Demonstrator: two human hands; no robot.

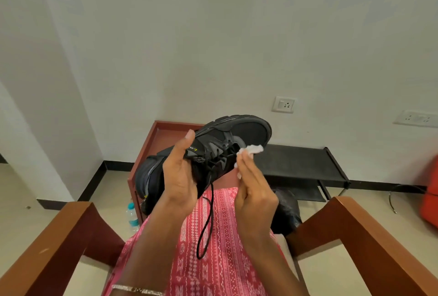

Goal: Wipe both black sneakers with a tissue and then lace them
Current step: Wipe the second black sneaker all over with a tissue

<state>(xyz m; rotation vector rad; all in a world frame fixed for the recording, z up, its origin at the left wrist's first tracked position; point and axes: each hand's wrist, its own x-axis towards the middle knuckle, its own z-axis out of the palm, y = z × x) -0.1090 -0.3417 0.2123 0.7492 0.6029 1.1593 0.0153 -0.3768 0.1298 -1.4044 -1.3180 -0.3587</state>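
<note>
Sneaker raised above lap, left hand grip clasping its side, hiding its collar, right hand grip pinching tissue against its tongue, lace dangling beneath, rack behind sneaker, bottle below its heel

The left hand's fingers vanish behind the black sneaker, and its thumb covers half the side lettering. The tissue peeks out only partly past the right hand. A red object is cut off at the right edge.
</note>
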